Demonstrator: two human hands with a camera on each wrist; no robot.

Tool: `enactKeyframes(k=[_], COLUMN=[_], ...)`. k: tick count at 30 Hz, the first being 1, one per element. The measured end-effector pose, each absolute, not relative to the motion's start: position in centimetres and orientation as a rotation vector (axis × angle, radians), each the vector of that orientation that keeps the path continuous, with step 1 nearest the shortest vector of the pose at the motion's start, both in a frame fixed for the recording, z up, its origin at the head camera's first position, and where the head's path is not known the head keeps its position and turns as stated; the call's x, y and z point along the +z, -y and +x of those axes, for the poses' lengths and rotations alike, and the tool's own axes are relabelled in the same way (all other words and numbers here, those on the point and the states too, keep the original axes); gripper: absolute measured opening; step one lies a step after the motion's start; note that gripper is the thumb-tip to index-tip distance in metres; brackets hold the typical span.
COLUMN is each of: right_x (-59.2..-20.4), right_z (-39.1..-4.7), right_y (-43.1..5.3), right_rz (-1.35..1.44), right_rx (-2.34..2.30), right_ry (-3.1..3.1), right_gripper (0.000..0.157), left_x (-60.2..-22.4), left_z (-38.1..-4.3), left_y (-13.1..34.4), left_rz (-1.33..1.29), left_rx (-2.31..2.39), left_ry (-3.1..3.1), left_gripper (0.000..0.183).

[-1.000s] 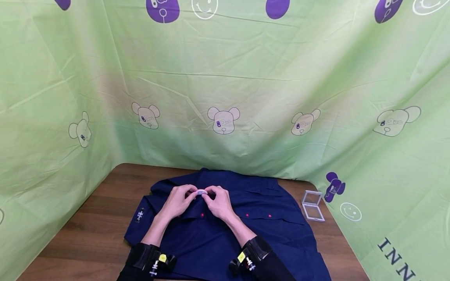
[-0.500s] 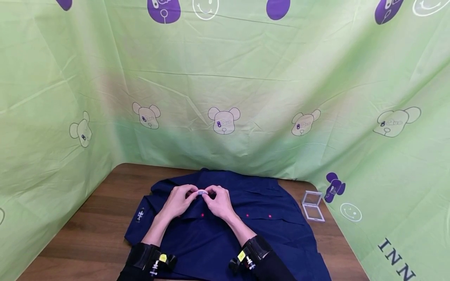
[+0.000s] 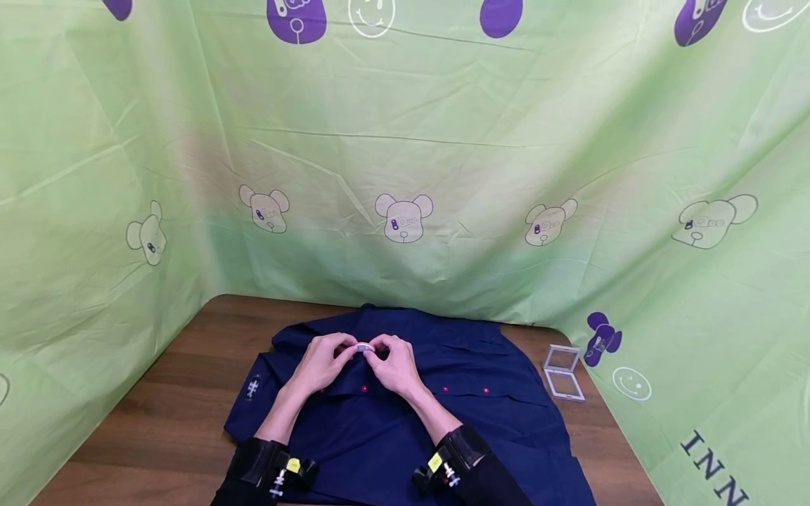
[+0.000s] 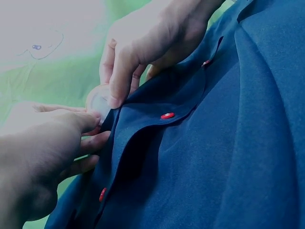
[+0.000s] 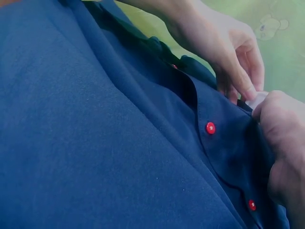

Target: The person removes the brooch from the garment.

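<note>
A dark navy button-up shirt (image 3: 506,443) lies spread on the table, red buttons (image 4: 167,115) running along its front strip. Over its upper part, my left hand (image 3: 321,362) and right hand (image 3: 395,365) meet at a small round whitish disc (image 3: 363,346). Thumb and fingers of each hand pinch it from opposite sides. In the left wrist view the disc (image 4: 98,99) looks flat and pale with a thin rim, right at the shirt's raised edge. Fingertips cover part of it in the right wrist view.
A small clear hinged case (image 3: 563,372) stands unfolded on the brown wooden table (image 3: 152,414), right of the shirt. A small black-and-white patch (image 3: 252,387) shows on the shirt's left part. Green printed cloth (image 3: 405,154) hangs around the back and sides.
</note>
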State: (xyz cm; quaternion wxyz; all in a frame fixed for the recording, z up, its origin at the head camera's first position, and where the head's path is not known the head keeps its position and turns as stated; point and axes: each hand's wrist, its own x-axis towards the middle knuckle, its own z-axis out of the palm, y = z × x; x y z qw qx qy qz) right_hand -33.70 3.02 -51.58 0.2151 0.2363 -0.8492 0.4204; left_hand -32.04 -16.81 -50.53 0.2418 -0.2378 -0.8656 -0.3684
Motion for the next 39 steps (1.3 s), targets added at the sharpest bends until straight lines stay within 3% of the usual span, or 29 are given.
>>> enactKeyframes(k=[14, 39], right_x=[-51.7, -51.6], right_z=[-33.8, -33.6], right_y=[-3.5, -4.2], right_rz=[0.744, 0.808], right_rx=[1.215, 1.175], right_ry=[2.342, 2.379], right_gripper=[0.014, 0.011], left_x=[-50.9, -50.7], left_z=[-32.2, -32.0], left_y=[17.0, 16.9], left_rz=[-0.64, -0.657], left_rx=[-1.011, -1.004], left_ry=[2.368, 2.354], left_gripper=[0.004, 0.005])
